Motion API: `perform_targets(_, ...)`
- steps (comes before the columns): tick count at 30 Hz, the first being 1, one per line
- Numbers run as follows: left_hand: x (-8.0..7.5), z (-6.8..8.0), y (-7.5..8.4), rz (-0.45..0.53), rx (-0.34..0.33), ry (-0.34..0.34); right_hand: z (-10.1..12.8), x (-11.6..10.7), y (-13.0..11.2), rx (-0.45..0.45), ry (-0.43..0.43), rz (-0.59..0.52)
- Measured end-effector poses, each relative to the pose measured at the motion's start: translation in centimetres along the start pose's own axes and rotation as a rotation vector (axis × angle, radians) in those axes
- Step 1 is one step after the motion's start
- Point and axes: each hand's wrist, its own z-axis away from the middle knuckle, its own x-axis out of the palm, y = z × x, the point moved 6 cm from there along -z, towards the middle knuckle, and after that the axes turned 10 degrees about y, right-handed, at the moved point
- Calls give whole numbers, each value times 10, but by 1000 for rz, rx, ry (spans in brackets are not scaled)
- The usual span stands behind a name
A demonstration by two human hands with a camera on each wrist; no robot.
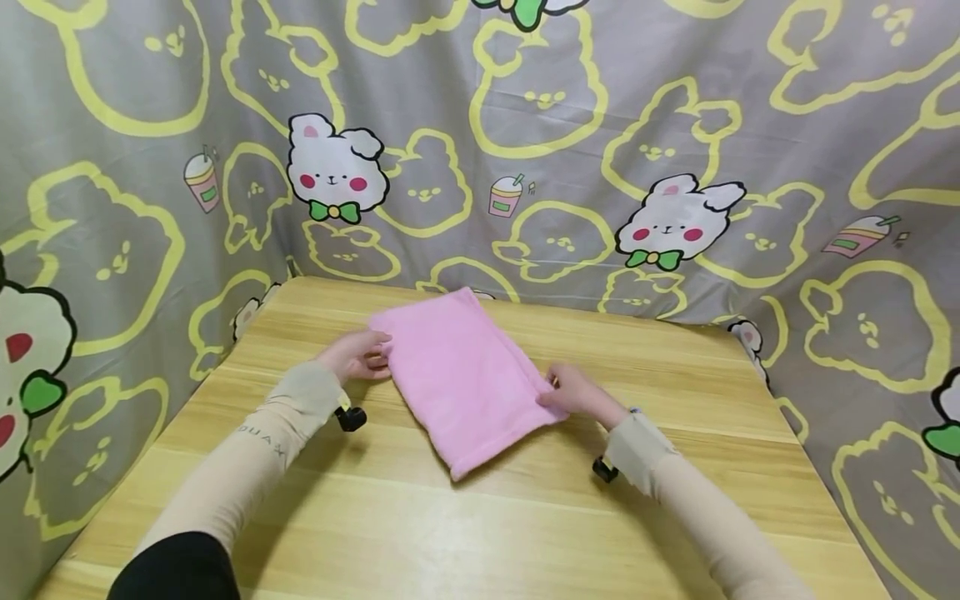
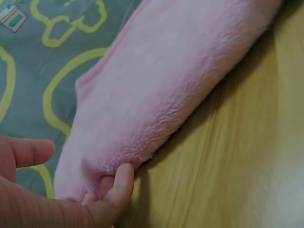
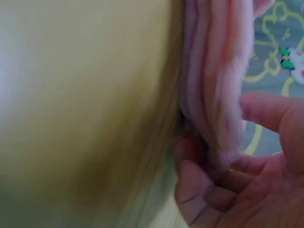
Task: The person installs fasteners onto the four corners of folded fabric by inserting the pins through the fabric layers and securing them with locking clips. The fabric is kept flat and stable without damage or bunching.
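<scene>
A folded pink fleece towel (image 1: 461,375) lies slanted on the wooden table (image 1: 450,533). My left hand (image 1: 360,354) is at its left long edge. In the left wrist view the fingers (image 2: 114,190) curl under the towel (image 2: 156,85) edge, with the thumb lifted clear to the left. At the right edge near the front corner, my right hand (image 1: 573,392) pinches the towel. The right wrist view shows that hand (image 3: 228,180) holding the stacked layers of the towel (image 3: 213,95) between curled fingers and thumb.
A grey cloth (image 1: 525,125) printed with yellow bear outlines and white rabbits hangs around the table at the back and both sides. Bare wood stretches in front of the towel to the near edge. Small black camera mounts sit at both wrists.
</scene>
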Motion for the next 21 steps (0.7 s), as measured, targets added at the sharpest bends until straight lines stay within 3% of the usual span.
perform_targets(5, 23, -13, -4, -129, 50, -20, 41, 5, 1, -17, -79, -8)
perform_targets(11, 54, -15, -5, -329, 158, -35, 80, 8, -4, -43, -110, 28)
perform_targets(21, 102, -19, -5, -470, 266, -25, 110, 4, 2, -34, -69, 75)
